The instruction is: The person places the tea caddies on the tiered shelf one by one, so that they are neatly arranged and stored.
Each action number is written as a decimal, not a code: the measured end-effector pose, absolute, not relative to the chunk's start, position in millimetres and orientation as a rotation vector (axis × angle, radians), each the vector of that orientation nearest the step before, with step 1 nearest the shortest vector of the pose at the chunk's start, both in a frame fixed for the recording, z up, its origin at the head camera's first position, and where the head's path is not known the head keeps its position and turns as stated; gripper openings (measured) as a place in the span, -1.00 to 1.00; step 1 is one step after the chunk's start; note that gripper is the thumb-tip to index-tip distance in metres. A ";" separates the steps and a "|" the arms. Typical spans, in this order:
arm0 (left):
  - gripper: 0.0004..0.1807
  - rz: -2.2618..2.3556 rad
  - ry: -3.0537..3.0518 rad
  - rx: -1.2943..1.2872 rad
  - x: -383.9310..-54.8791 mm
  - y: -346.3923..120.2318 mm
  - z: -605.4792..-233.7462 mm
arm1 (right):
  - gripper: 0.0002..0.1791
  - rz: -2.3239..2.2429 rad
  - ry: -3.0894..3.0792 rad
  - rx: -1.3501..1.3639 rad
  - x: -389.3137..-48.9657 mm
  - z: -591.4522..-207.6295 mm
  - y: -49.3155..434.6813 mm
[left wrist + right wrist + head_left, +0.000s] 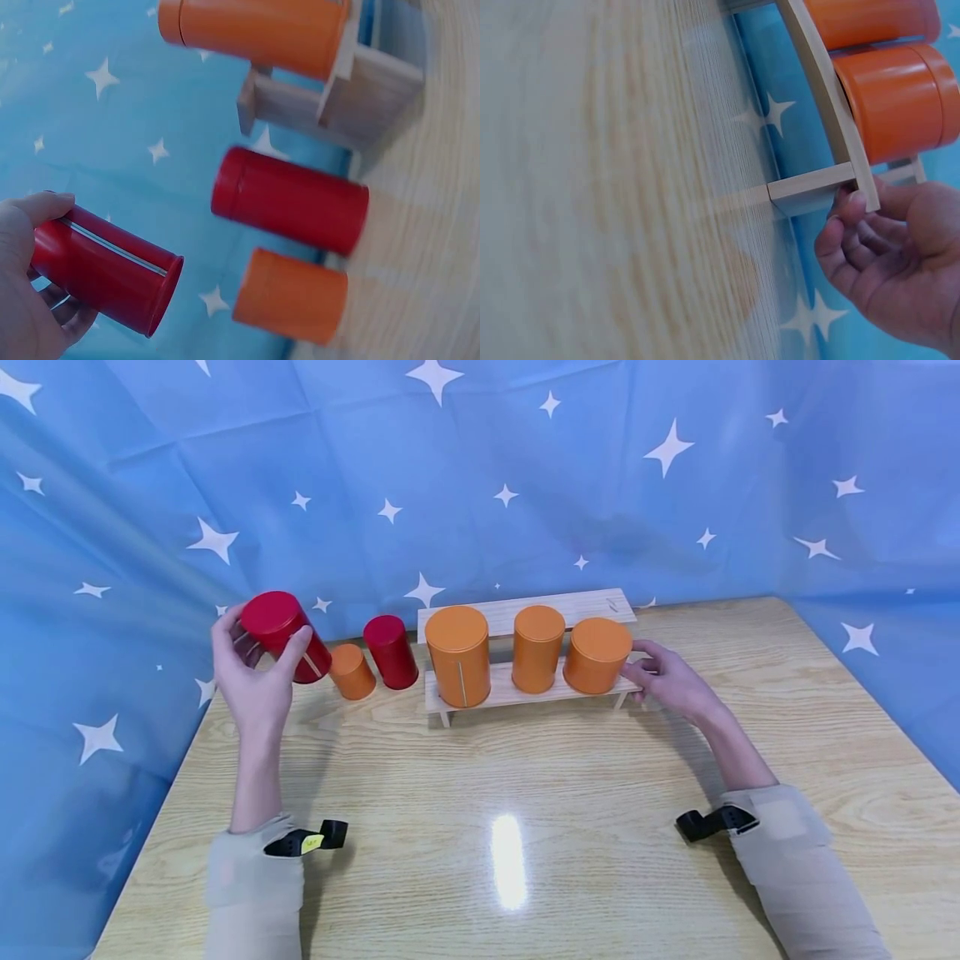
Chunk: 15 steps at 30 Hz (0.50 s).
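My left hand [251, 693] grips a red cylindrical canister [283, 631], tilted and held up off the table, a light stripe down its side. Just right of it stand a small orange canister [352, 672] and another red canister [391, 653]. A two-step wooden rack [501, 618] carries a tall orange canister [457, 660], a narrower orange canister [537, 652] and a short wide orange canister [597, 656] on its lower board. With thumb and fingers my right hand [907, 255] pinches the right end of that board, beside the short wide canister.
The wooden table [420, 810] runs in front of the rack, with a bright light reflection on it. Behind and at the sides hangs a blue cloth [487, 460] with white stars. Each wrist wears a black camera strap.
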<state>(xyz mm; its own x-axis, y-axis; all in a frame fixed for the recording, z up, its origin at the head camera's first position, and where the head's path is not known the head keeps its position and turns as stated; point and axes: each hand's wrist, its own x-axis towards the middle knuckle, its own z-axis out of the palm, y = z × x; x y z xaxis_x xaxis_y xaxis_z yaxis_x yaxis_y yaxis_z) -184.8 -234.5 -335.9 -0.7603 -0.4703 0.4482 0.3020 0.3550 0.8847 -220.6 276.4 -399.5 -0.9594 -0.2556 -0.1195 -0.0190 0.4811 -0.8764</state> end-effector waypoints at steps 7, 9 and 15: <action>-0.24 -1.515 -1.830 -0.058 -183.2 -204.6 -319.4 | -0.41 -1.490 2.487 -0.247 -221.2 -401.0 276.9; -0.24 -1.524 -1.805 -0.109 -183.3 -197.6 -316.3 | -0.41 -1.490 2.487 -0.248 -221.2 -401.0 277.0; -0.22 -1.548 -1.783 -0.199 -184.3 -182.6 -310.0 | -0.41 -1.494 2.486 -0.250 -221.4 -401.5 276.7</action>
